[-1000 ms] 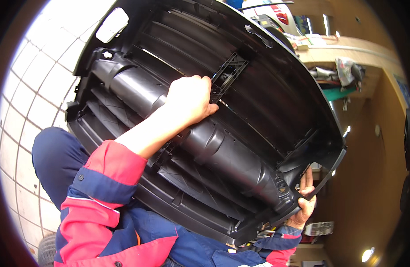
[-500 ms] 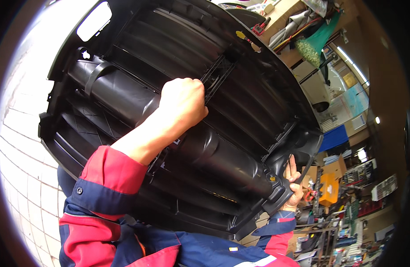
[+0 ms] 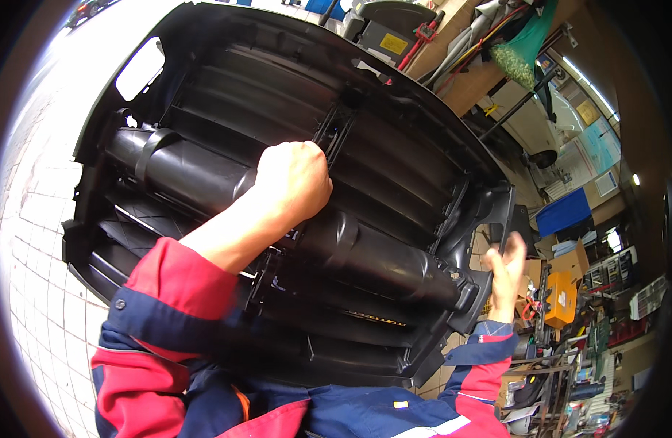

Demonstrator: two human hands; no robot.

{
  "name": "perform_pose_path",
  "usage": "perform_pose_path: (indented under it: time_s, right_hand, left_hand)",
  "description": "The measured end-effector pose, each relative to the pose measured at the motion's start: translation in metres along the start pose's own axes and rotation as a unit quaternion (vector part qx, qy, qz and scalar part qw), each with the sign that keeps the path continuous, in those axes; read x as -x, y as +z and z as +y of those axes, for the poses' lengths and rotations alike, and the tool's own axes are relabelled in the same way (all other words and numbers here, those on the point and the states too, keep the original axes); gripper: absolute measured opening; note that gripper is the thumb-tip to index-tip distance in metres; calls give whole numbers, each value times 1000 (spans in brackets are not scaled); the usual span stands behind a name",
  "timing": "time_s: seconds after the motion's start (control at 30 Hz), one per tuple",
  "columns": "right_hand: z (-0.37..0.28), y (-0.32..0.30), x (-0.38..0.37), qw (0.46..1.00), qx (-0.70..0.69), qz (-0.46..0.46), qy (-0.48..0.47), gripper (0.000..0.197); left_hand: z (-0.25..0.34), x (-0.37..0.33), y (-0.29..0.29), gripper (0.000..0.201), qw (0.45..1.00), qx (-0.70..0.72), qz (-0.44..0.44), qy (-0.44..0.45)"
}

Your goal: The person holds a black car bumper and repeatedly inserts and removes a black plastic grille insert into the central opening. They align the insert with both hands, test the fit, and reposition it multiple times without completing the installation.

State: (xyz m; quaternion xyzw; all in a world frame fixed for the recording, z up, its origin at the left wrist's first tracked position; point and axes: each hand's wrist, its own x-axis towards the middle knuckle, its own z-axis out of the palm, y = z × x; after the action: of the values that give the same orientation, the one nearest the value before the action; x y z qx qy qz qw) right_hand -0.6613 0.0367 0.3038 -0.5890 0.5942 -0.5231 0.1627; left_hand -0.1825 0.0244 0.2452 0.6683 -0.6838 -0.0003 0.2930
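Observation:
A large, black, slatted plastic car front panel [image 3: 394, 190] fills the middle, tilted, with a thick rounded crossbar running across it. My left hand [image 3: 296, 179] is closed in a fist at the panel's upright middle rib [image 3: 336, 131]; its fingertips are hidden, and it appears to grip the rib. At the panel's right end, beside the looped bracket around an opening, is my right hand [image 3: 507, 274]. Its fingers point up, thumb apart from them, slightly blurred. Whether it still touches the bracket's edge I cannot tell.
Pale floor tiles [image 3: 40, 292] lie on the left. Beyond the panel's top edge are a dark case with a yellow label [image 3: 387, 40] and a green net bag [image 3: 522, 55]. An orange box [image 3: 561, 299] and cluttered shelves of tools stand at the right.
My right hand has come out of the bracket opening and moved up and right, its fingers spreading. The panel has tilted and shifted slightly, while my left hand keeps its place on the middle rib.

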Motion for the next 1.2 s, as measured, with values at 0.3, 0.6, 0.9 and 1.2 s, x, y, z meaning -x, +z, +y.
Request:
perform_pose_path:
  time_s: [0.3,0.6,0.9,1.2]
  right_hand:
    - [-163,159,-15,877,231,-293,-303,67]
    - [-113,333,-55,869,197,-336,-306,99]
    - [-125,384,-79,906,174,-277,-267,54]
    - [-140,396,-83,887,272,-249,-277,45]
  left_hand:
    - [-26,63,-27,74,973,2,-50,227]
    - [-34,53,-22,99,946,-157,-62,277]
    - [-41,57,5,51,948,-181,64,253]
    - [-41,58,5,52,945,-193,68,254]
